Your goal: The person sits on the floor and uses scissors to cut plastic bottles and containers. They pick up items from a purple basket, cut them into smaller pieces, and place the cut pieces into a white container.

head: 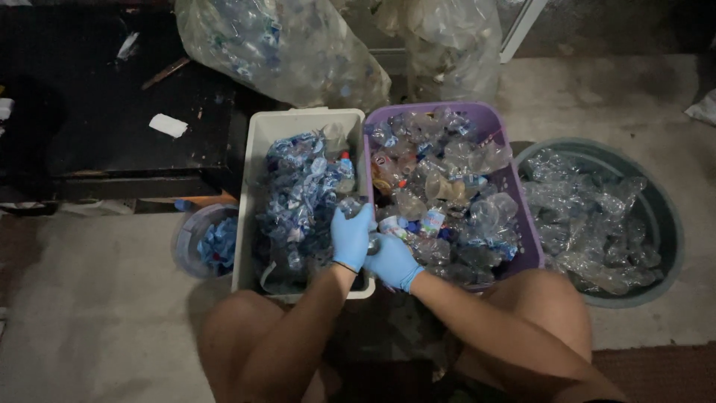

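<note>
Bare concrete floor [97,313] spread beneath everything, dim and grey, with a dark low table [112,119] well beyond the hands on the left-hand side. Both hands wore blue gloves and met between two bins. The left hand [352,237] was curled narrow over the rim where the white bin [253,186] met the purple basket [514,194], its fingers closed around a crushed clear plastic bottle [375,242]. The right hand [393,261] lay just beside and below it, touching the same bottle from the other side, fingers wrapped; how tightly could not be told.

Just beyond the left hand, the white bin held a heap of torn blue labels [298,194]. Just beyond the right hand, the purple basket was packed with crumpled clear bottles [447,179], some with labels on. Further out past the right hand stood a round dark tub [664,216] of clear flattened plastic. Out past the left hand, beside the white bin, sat a small bucket [190,231] with blue bits inside. Well beyond both hands leaned big clear sacks [283,45] stuffed with bottles.
</note>
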